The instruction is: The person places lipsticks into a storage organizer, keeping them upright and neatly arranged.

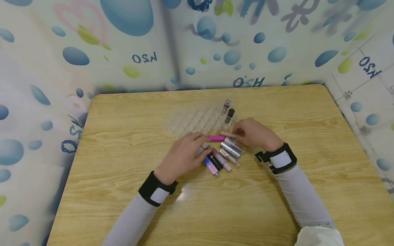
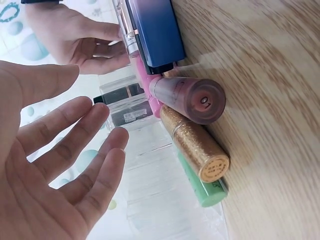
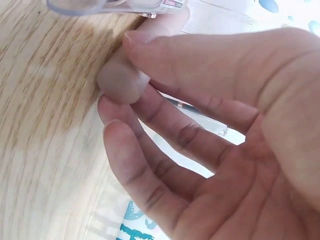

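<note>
My right hand (image 1: 257, 134) pinches the end of a pinkish-beige lipstick tube (image 3: 121, 82) between thumb and fingers, low over the table. Over the other end of the pile hovers my left hand (image 1: 183, 155), its fingers loosely bent and holding nothing. Below it in the left wrist view lie a tube marked 01 (image 2: 192, 98), a gold glitter tube (image 2: 196, 143) and a green tube (image 2: 202, 182). A bright pink tube (image 1: 216, 138) lies between the hands. Nearer me are silver tubes (image 1: 230, 149), a black tube (image 1: 215, 161) and a blue-to-pink tube (image 1: 211, 166).
Just behind the pile stands a clear compartment organizer (image 1: 191, 119). Two dark-capped lipsticks (image 1: 230, 116) stand in its right-end compartments. The wooden table (image 1: 123, 130) meets a patterned backdrop (image 1: 172, 51) at its far edge.
</note>
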